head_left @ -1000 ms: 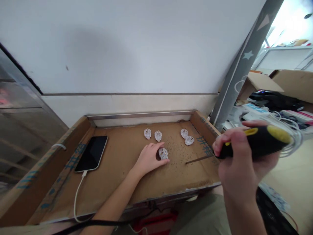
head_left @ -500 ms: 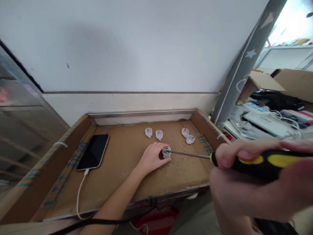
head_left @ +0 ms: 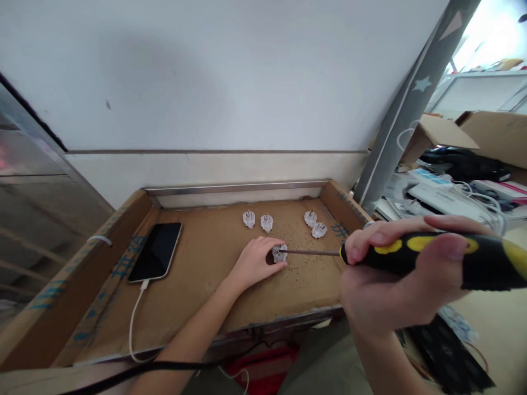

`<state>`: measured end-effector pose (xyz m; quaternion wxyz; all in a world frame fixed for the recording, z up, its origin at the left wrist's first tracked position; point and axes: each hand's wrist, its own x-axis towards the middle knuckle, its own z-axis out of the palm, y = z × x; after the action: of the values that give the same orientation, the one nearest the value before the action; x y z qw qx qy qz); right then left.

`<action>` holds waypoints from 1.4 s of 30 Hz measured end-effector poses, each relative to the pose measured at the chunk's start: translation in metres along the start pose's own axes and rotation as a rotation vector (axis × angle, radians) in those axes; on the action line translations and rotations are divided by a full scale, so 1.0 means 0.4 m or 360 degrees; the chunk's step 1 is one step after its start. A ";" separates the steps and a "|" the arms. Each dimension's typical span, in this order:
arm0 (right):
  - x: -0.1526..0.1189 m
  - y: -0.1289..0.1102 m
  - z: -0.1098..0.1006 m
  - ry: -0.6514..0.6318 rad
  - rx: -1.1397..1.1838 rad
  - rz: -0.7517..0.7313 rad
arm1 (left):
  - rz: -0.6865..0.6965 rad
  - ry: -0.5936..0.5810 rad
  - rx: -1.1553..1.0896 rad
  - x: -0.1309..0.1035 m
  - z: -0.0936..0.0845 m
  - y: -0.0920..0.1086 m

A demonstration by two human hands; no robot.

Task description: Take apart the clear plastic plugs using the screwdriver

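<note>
Held plug: the landmark here, a pale piece resting on the cardboard tray, in nearly the same spot as a second ago.
Left hand: grasping the held plug from its left side, thumb and fingers pinching it; this grip is unchanged.
Screwdriver: a second ago its tip hung clear, to the right of the held plug; now the shaft runs in from the right and its end meets the plug.
Right hand: clenched around the handle, well right of the held plug.
Tip: its arrival suggests one hand steadies while the other works the tool on this piece; whether it sits in a screw, or turns, I cannot tell.
Rear plugs: two, just apart, beyond the held plug and slightly left, unmoved.
Right plugs: two, close together, beyond the held plug and to its right, untouched.
Phone: well left of the held plug, a white cable at its near end.
</note>
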<state>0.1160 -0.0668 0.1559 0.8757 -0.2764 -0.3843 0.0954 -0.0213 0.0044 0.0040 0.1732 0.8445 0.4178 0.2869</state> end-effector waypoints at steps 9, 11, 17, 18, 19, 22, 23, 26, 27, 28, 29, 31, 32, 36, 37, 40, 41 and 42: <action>0.025 0.024 0.021 -0.0357 0.0075 0.0209 | -0.0057 -0.0012 0.0041 0.001 0.006 0.000; 0.047 0.034 0.038 -0.0514 0.0018 0.0374 | -0.0083 -0.0036 0.0053 0.002 0.010 0.000; 0.126 0.068 0.065 -0.1155 -0.0449 0.0327 | -0.0148 -0.0076 0.0038 0.001 0.014 0.003; 0.142 0.069 0.064 -0.1232 -0.0569 0.0165 | -0.0152 -0.0075 0.0028 0.001 0.013 0.003; 0.159 0.067 0.062 -0.1281 -0.0725 -0.0015 | -0.0158 -0.0074 0.0016 -0.001 0.012 0.002; 0.218 0.047 0.055 -0.1344 -0.1394 -0.0487 | -0.0178 -0.0074 -0.0030 -0.004 0.009 0.001; 0.238 0.036 0.054 -0.1410 -0.1590 -0.0581 | -0.0185 -0.0070 -0.0040 -0.005 0.009 0.001; 0.291 0.003 0.060 -0.1800 -0.1743 -0.0796 | -0.0190 -0.0055 -0.0054 -0.005 0.008 0.004; 0.306 -0.006 0.067 -0.1953 -0.1701 -0.0851 | -0.0190 -0.0051 -0.0055 -0.005 0.008 0.005; 0.319 -0.013 0.075 -0.2106 -0.1653 -0.0891 | -0.0192 -0.0048 -0.0055 -0.005 0.008 0.006; 0.330 -0.018 0.084 -0.2248 -0.1612 -0.0907 | -0.0194 -0.0047 -0.0056 -0.004 0.009 0.006; 0.342 -0.022 0.103 -0.2497 -0.1556 -0.0809 | -0.0198 -0.0048 -0.0055 -0.003 0.010 0.006; 0.344 -0.022 0.112 -0.2574 -0.1540 -0.0732 | -0.0201 -0.0050 -0.0054 -0.003 0.010 0.005; 0.330 -0.004 0.136 -0.2389 -0.1736 -0.0903 | -0.0218 -0.0073 -0.0057 -0.003 0.011 0.001; 0.326 0.002 0.140 -0.2286 -0.1829 -0.1018 | -0.0221 -0.0076 -0.0058 -0.003 0.011 0.001; 0.323 0.011 0.152 -0.2250 -0.1878 -0.1100 | -0.0217 -0.0076 -0.0064 -0.002 0.012 -0.002; 0.325 0.010 0.156 -0.2356 -0.1790 -0.1015 | -0.0215 -0.0075 -0.0067 -0.002 0.013 -0.003; 0.327 0.007 0.161 -0.2476 -0.1688 -0.0886 | -0.0214 -0.0076 -0.0070 -0.001 0.014 -0.004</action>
<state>0.1594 0.0117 0.2709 0.1316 -0.3934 -0.8985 -0.1438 -0.0189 0.0045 -0.0014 0.2204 0.8171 0.4630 0.2635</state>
